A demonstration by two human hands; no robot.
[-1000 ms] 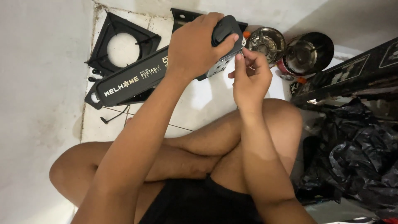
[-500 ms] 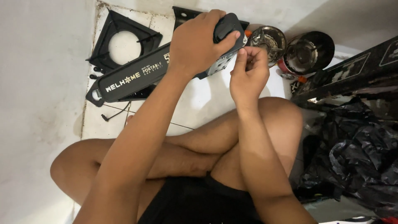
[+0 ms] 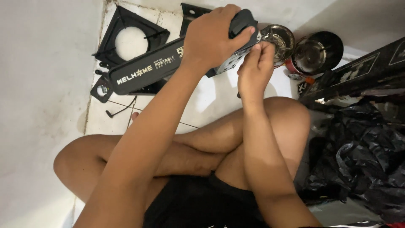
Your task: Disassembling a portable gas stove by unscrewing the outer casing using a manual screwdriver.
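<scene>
I sit cross-legged on a white tiled floor. My left hand [image 3: 213, 40] grips the right end of a long black front panel of a portable gas stove [image 3: 145, 71], thumb over its black control knob [image 3: 241, 21], holding it up off the floor. My right hand [image 3: 255, 69] is pinched at the panel's right end, just below the knob; whatever small part the fingertips hold is hidden. The panel slants down to the left, its bracket end [image 3: 100, 90] near the floor.
A black square pan support [image 3: 130, 38] lies on the tiles behind the panel. A shiny metal burner cup [image 3: 280, 38] and a dark round part [image 3: 316, 50] sit at the upper right. A long black box [image 3: 358, 71] and crumpled black plastic bags [image 3: 358, 156] fill the right side.
Both hands and the panel have shifted slightly up and left in view. My right hand's fingertips stay pinched at the panel's right end.
</scene>
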